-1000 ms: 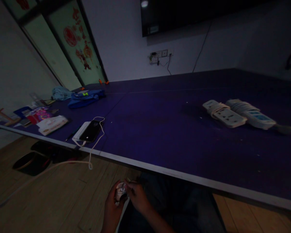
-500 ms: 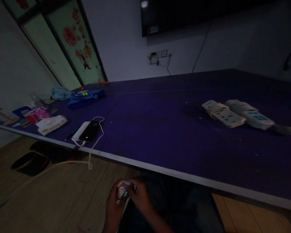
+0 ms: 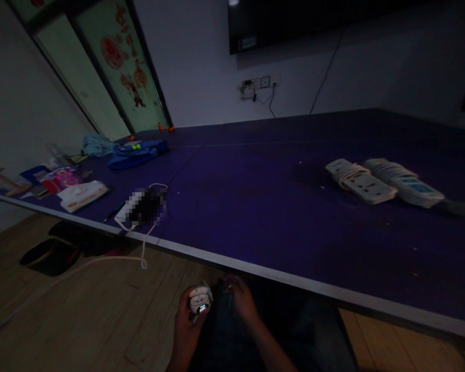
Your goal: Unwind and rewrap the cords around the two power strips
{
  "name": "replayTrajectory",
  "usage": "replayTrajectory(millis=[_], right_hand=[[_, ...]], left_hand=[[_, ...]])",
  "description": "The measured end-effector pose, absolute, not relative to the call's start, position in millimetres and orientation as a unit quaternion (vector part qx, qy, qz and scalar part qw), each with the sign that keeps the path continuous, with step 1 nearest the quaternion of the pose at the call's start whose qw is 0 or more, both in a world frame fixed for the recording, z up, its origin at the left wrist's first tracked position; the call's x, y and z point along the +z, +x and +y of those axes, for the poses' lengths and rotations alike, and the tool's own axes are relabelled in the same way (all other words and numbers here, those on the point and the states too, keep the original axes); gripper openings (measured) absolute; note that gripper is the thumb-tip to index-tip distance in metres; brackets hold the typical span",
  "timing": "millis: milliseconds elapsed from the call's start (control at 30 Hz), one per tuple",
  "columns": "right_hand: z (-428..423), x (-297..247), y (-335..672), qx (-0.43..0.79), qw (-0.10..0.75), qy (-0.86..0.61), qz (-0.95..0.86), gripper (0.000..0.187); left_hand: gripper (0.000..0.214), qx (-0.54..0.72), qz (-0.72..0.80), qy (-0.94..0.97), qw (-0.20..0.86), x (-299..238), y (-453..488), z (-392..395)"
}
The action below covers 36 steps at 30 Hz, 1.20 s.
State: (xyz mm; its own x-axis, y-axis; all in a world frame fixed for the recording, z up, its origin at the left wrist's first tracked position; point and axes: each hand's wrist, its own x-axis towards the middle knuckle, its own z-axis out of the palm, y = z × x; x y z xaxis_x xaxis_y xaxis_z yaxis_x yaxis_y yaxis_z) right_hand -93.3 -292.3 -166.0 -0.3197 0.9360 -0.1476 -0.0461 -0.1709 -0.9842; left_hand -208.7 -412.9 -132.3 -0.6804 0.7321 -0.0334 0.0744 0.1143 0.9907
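Below the table's front edge, my left hand is closed around a small white rounded gadget with a little lit display low on its front. Its exact kind is hard to make out in the dim light. To the right of it, apart from the gadget, is my right hand, fingers drawn together over my dark trousers. A faint pinkish bit shows at its fingertips, too dark to name.
The purple table spans the view. Two power strips with wound cords lie at right. A blurred-out device with a white cable hanging over the edge, a tissue pack and blue cloth lie at left.
My right hand has come off the white gadget and moved right. The gadget stays in my left hand, its lit display now showing.
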Motion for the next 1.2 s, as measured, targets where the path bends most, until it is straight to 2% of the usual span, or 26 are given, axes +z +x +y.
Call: replayTrajectory(millis=[300,533,733,967,1200], right_hand=[[-304,-135,-106,0.713,0.371,-0.324,-0.5,0.044],[-306,-131,-104,0.715,0.372,-0.297,-0.512,0.053],[-312,-111,-107,0.688,0.376,-0.289,-0.549,0.043],[-315,-106,-110,0.63,0.326,-0.326,-0.625,0.032],[-318,-103,-112,0.65,0.348,-0.304,-0.603,0.024]], left_hand=[[0.052,0.58,0.715,0.319,0.224,-131,-214,-410],[0.047,0.562,0.716,0.369,0.189,-129,-217,-409],[0.046,0.544,0.733,0.367,0.181,-126,-216,-407],[0.044,0.528,0.734,0.38,0.194,-120,-213,-409],[0.042,0.517,0.742,0.386,0.181,-120,-211,-407]])
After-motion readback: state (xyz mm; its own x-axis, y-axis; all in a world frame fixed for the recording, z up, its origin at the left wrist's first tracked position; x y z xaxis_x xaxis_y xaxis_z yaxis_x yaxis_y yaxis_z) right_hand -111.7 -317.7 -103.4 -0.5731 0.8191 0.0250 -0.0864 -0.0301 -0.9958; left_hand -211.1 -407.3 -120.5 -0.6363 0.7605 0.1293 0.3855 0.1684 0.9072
